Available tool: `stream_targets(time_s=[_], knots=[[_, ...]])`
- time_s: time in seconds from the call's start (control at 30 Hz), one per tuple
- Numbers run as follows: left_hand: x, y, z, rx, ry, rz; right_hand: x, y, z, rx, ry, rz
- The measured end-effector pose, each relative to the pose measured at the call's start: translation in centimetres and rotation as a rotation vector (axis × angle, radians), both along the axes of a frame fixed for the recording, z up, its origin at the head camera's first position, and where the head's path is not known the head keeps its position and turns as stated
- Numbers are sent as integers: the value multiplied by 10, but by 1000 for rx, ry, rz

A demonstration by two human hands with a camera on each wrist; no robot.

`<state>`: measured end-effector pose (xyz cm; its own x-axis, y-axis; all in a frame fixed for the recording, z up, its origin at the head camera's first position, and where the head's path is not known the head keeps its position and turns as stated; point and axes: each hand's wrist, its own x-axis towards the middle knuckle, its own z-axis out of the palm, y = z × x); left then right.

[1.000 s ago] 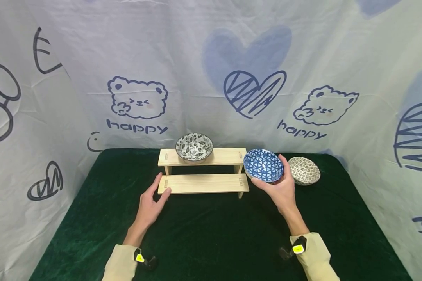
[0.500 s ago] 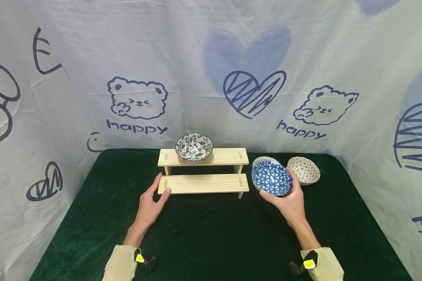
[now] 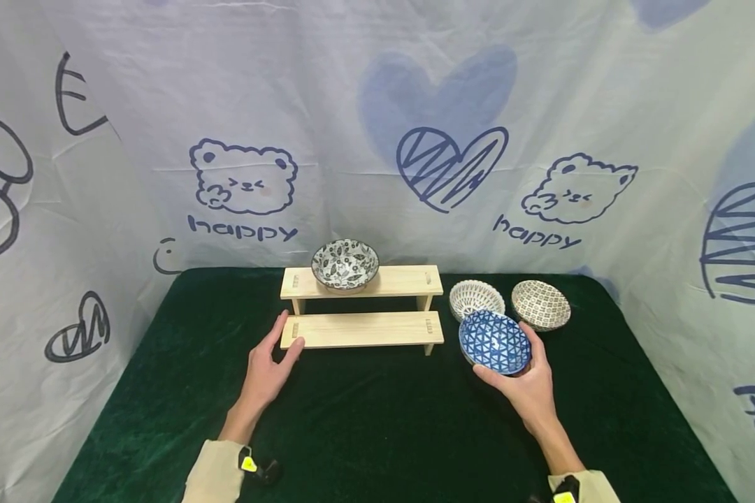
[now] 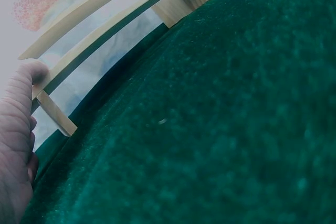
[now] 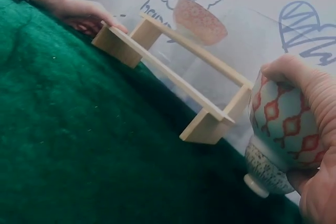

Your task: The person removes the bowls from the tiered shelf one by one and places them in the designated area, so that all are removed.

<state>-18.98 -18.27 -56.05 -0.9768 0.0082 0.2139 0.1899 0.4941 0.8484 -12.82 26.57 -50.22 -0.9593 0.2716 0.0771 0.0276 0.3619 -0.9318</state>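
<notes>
My right hand (image 3: 528,391) grips a small bowl (image 3: 494,342) by its right side, thumb at the near rim and fingers round the far side. Blue triangles pattern its inside; red diamonds on pale green (image 5: 291,124) show outside in the right wrist view. It is tilted toward me and overlaps a white scalloped bowl (image 3: 476,296) behind it. My left hand (image 3: 268,370) holds the left end of the lower board of a two-step wooden stand (image 3: 361,330), thumb at the front corner, fingers along the end. A black-and-white floral bowl (image 3: 344,264) sits on the upper step, left of centre.
A beige patterned bowl (image 3: 541,305) lies on the dark green cloth (image 3: 377,426) at the right, beside the scalloped one. Behind the table hangs a pale printed curtain (image 3: 352,105), which also runs along both sides.
My right hand has carried the blue bowl from beside the stand's right end toward me and rightward, uncovering the white scalloped bowl. My left hand stays at the stand.
</notes>
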Motion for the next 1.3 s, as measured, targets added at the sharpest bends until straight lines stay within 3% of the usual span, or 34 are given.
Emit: stream_targets(time_s=[0.47,1.3], knots=[[1,-1,-1,2,10,-5,8,1,-15,-54,-44,-21],[-1,0,-1,-7,10,-9,5,7,-35,-71,-118,3]])
